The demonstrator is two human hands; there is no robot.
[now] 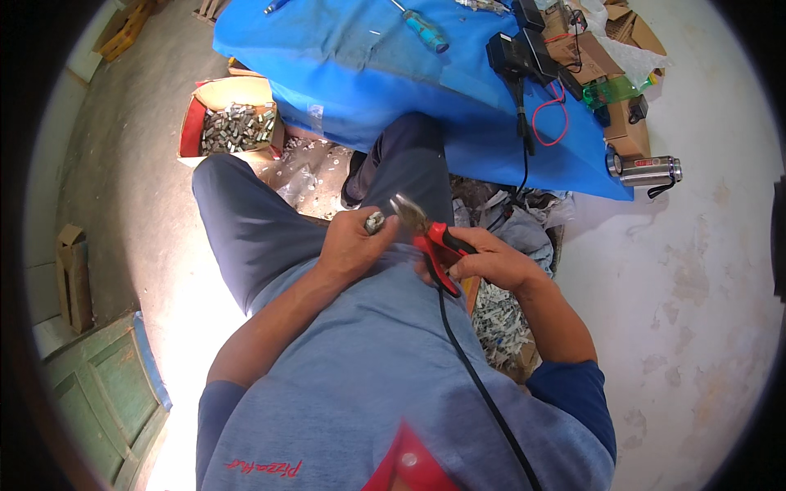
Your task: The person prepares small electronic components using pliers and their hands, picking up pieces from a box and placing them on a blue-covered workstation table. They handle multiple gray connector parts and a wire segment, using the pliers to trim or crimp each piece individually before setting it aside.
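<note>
Over my lap, my left hand [354,244] is closed round a small silver metal piece [374,222], whose end pokes out beside the thumb. Most of that piece is hidden in the fist, so I cannot tell its exact kind. My right hand [496,259] grips a pair of pliers [439,245] by its red and black handles. The metal jaws point up and left, close to the piece in my left hand but apart from it. Past my left knee stands a cardboard box [193,123] holding many small silver metal pieces [237,128].
A blue-covered table [344,57] stands ahead, bearing a screwdriver [424,31] and black adapters [509,59] with cables. At its right edge are a green bottle [610,90] and a steel flask [647,171]. White scraps [503,323] lie beside my right thigh. A black cable [483,385] crosses my shirt.
</note>
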